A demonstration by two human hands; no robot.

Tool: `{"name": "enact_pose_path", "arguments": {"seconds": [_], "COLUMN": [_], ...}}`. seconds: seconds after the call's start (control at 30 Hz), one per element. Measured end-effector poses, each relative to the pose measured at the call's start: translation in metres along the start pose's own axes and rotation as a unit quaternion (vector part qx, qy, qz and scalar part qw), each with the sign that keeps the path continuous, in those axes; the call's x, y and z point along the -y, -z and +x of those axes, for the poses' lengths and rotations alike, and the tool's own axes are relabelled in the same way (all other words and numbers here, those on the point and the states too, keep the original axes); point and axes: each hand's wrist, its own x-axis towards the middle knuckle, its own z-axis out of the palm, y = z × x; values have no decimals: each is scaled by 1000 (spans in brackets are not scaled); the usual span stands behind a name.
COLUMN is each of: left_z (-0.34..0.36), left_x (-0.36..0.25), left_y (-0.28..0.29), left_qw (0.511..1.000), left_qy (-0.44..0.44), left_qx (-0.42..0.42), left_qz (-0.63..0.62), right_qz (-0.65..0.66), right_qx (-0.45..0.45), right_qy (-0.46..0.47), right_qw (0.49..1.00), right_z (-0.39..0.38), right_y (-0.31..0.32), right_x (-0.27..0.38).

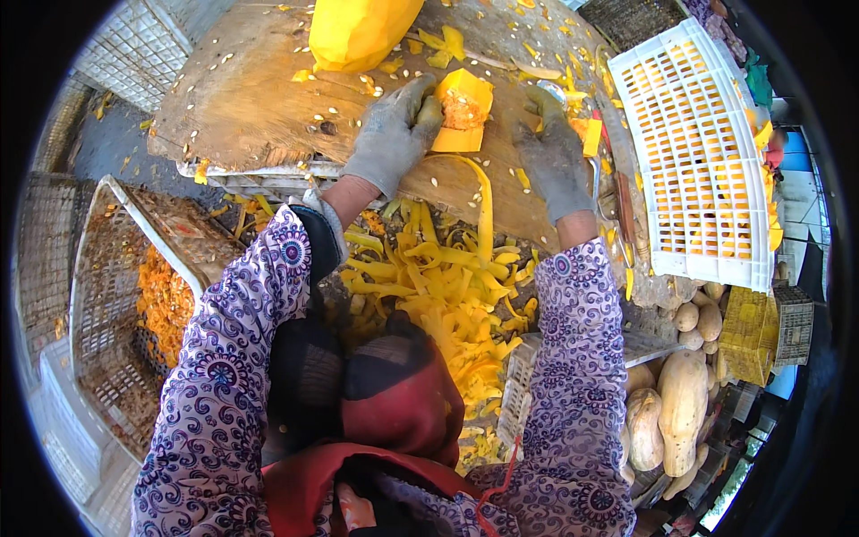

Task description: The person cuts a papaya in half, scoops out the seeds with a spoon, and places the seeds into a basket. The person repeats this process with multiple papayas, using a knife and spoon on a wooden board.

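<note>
A cut chunk of peeled pumpkin, its stringy orange core facing up, rests on the wooden board. My left hand, in a grey glove, grips its left side with thumb and fingers. On the chunk's other side, my gloved right hand is over the board, thumb and fingers apart, with nothing visible between them. Next to that hand lie a small pumpkin piece and a thin metal utensil. Behind my left hand sits a large peeled pumpkin.
Long yellow peels are heaped below the board. At left, a crate holds scooped orange pulp. A white crate of pumpkin pieces stands at right, a brown-handled knife beside it. Unpeeled pumpkins lie lower right.
</note>
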Motion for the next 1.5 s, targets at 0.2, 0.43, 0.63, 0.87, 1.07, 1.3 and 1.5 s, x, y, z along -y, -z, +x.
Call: {"name": "enact_pose_path", "arguments": {"seconds": [0.2, 0.43, 0.63, 0.87, 1.07, 1.3, 1.5], "left_z": [0, -6, -5, -17, -15, -3, 1], "left_x": [-4, -4, -3, -7, -10, 0, 44], "left_y": [1, 14, 23, 57, 109, 150, 170], "left_qw": [998, 984, 935, 918, 981, 912, 838], "left_qy": [2, 34, 81, -9, -51, 56, 163], "left_qx": [-23, -29, -18, 8, -75, -213, -237], "left_qz": [-59, -175, -346, -396, -171, -345, -463], "right_qz": [80, 236, 479, 732, 775, 591, 472], "right_qx": [174, 70, -117, -24, 99, 240, 285], "right_qy": [-157, -256, -230, -252, -191, -210, -119], "right_qw": [969, 935, 839, 632, 595, 741, 826], "right_z": [40, 37, 22, 3, 5, 13, 11], "right_y": [-45, -58, -58, -78, -106, -115, -131], "right_x": [22, 24, 48, 118, 172, 211, 204]}}
